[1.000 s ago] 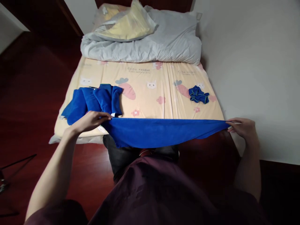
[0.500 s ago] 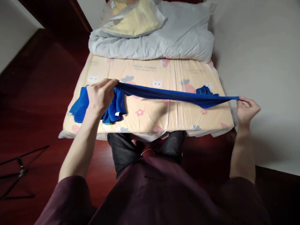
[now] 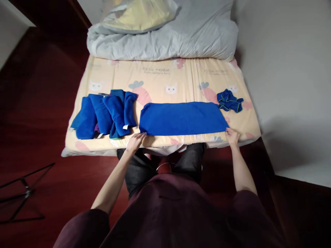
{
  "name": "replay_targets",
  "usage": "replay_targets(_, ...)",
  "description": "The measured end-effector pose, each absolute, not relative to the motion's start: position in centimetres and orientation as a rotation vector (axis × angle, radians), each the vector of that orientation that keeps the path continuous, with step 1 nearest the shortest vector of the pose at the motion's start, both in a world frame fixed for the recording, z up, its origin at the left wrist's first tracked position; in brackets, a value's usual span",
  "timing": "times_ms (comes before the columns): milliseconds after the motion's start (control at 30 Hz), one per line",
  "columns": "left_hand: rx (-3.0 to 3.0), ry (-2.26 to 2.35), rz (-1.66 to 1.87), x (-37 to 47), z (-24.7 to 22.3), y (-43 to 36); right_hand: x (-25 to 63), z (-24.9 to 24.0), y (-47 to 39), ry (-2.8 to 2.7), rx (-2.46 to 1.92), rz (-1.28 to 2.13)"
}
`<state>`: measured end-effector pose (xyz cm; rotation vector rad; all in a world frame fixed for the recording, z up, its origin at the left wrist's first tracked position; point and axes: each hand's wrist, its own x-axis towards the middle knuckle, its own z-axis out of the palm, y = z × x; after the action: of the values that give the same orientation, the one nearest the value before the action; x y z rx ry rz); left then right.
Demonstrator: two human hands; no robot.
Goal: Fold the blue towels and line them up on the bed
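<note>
A blue cloth (image 3: 182, 119) lies spread in a long, nearly rectangular shape on the patterned bed sheet (image 3: 160, 82). Its near left corner is pinched in my left hand (image 3: 136, 142), and its near right corner in my right hand (image 3: 232, 136). To the left lies a row of several folded blue cloths (image 3: 103, 115), some with white tags, with a bit of purple showing between them. A crumpled blue cloth with green edging (image 3: 229, 101) sits by the far right corner of the spread one.
A grey quilt (image 3: 165, 43) is bunched across the far part of the bed, with a yellow item in clear plastic (image 3: 142, 17) on it. A wall (image 3: 289, 86) stands at the right. Black stand legs (image 3: 27, 191) rest on the red floor at the left.
The blue cloth, stretched in the air before, now lies flat on the bed. Both hands have come down and nearer each other, still holding its corners. The folded and crumpled cloths show more fully.
</note>
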<state>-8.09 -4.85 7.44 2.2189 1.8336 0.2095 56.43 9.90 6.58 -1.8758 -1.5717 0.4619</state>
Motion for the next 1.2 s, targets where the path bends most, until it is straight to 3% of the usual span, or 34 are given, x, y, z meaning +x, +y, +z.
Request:
replay_targets(100, 2.191, 1.871, 0.115, -7.9, 5.7, -5.2, 56.7, 4.7, 8.4, -1.66, -2.043, 0.502)
replay_targets(300, 2.273, 1.907, 0.198, -8.0, 5.7, -4.9, 55.1, 4.7, 6.8, -2.078, -2.161, 0.032)
replay_targets(667, 2.301, 1.857, -0.085, -9.1, 5.1, -7.3, 56.7, 5.7, 4.6, -2.295, -2.247, 0.112)
replay_targets(867, 2.238, 1.886, -0.139, -6.5, 7.5, -5.7, 51.1, 8.5, 6.7, -2.257, -2.511, 0.267)
replay_targets(1067, 2.276, 1.917, 0.525, 1.6, 9.0, 1.7, 33.7, 9.6, 9.3, -2.234, -1.704, 0.396)
replay_targets(1200, 2.082, 1.921, 0.578, 5.4, 5.5, 3.5, 22.8, 6.8, 8.2, -2.323, -1.359, 0.636)
